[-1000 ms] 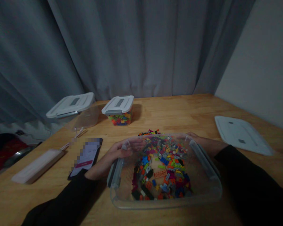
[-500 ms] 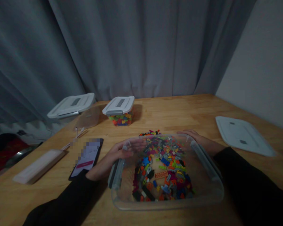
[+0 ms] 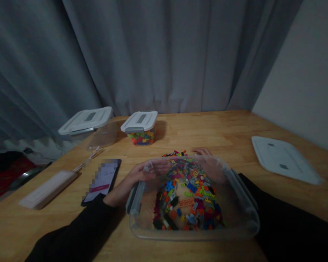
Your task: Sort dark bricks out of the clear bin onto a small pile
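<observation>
Open tub (image 3: 194,235) with loose bricks (image 3: 191,216) stands between two reaching arms

From my seat far off, I have the clear tub at the near middle of the worktop (image 3: 215,134), its top uncovered and a grey latch on each side. Small bricks in orange, blue, lime, grey, black and magenta show across its base, with a bare patch among them. More pieces show hazily through the far wall, and a small brick pile (image 3: 176,154) peeks out just past the far rim; I cannot tell exactly where the two groups part.

My left hand (image 3: 149,171) is beyond the far left corner, flat, fingers stretched toward the pieces and partly seen through the plastic. My right hand (image 3: 209,162) is beyond the far right part, fingers loosely unfolded, their tips above the rim near the pile. I make out nothing gripped in either hand, and I cannot tell whether they press on the tub.

Farther back stands a small lidded box (image 3: 141,138), white lid on, coloured bricks packed behind its clear wall. Left of it is a larger lidded box (image 3: 106,134) with clear walls. A loose white lid (image 3: 284,156) lies flat at the right. On the left I have a phone (image 3: 102,183) and a pale slab (image 3: 47,187) with a cable (image 3: 94,152).
</observation>
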Demonstrator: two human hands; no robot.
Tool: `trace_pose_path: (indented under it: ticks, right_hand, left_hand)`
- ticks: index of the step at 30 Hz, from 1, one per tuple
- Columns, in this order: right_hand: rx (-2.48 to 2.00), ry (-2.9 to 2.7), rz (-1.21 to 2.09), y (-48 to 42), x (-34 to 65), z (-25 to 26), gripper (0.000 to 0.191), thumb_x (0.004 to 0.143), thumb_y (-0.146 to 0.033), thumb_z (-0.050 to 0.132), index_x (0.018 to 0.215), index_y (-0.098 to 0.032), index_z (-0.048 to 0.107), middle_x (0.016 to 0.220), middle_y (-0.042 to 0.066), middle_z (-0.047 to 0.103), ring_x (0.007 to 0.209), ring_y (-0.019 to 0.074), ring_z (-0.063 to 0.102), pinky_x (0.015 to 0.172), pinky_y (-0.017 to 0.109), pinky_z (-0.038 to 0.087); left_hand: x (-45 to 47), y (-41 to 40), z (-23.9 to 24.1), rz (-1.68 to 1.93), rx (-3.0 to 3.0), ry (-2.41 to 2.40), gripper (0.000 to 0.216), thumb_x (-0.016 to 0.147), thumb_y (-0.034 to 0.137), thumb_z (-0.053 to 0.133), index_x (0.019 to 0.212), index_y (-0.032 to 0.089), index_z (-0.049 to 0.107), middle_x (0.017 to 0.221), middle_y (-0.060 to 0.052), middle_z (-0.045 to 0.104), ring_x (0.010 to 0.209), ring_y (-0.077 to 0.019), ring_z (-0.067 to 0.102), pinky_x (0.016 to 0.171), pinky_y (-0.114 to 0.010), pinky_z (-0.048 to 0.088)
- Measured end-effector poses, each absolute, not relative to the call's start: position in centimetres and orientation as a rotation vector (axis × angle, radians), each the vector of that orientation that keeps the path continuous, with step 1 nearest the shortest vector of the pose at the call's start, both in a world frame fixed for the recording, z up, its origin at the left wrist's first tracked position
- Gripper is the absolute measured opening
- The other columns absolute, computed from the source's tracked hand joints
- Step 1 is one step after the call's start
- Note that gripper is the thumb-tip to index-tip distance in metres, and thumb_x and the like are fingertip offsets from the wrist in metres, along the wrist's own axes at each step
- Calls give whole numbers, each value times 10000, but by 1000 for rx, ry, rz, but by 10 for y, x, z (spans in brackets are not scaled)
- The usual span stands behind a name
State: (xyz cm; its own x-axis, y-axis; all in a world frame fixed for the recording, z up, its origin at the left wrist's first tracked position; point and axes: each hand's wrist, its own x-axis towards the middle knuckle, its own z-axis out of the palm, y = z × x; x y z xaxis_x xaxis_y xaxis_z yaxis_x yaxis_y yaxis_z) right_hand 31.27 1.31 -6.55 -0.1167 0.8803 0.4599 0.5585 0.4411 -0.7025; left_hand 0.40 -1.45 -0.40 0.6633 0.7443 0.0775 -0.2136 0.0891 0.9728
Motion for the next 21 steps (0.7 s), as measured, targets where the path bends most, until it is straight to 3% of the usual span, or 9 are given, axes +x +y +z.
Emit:
trace_pose_path:
  ticks: [5,11,17,21]
  right_hand:
    - [-1194,-1859,424,20,300,-57,279,1012,-371,408,1125,-247,631,1174,94,631,1150,245,582,1082,461,437]
    - [-1205,-1769,349,33,302,-55,335,1024,-383,363,1052,-226,658,1119,113,627,1099,243,589,1037,430,458]
    - [-1266,-1846,396,37,356,-49,329,900,-489,563,964,-199,706,976,118,614,964,277,610,903,459,524]
    - [-1365,-2121,591,26,392,-48,618,799,-554,685,1297,-198,604,1208,156,568,1161,330,560,1036,529,463]
  left_hand:
    - [0,-5,-16,720,1314,439,534,724,214,716,1258,198,691,1328,-138,676,1303,-378,565,1190,-576,275]
    - [-2,8,-26,728,1296,426,508,703,219,731,1209,186,707,1343,-151,663,1342,-398,520,1193,-598,257]
    - [1,2,-21,738,1295,422,513,709,205,725,1221,181,709,1340,-156,664,1318,-384,548,1179,-559,307]
    - [1,7,-26,748,1304,408,529,686,211,737,1213,169,716,1333,-158,668,1302,-389,562,1169,-561,323]
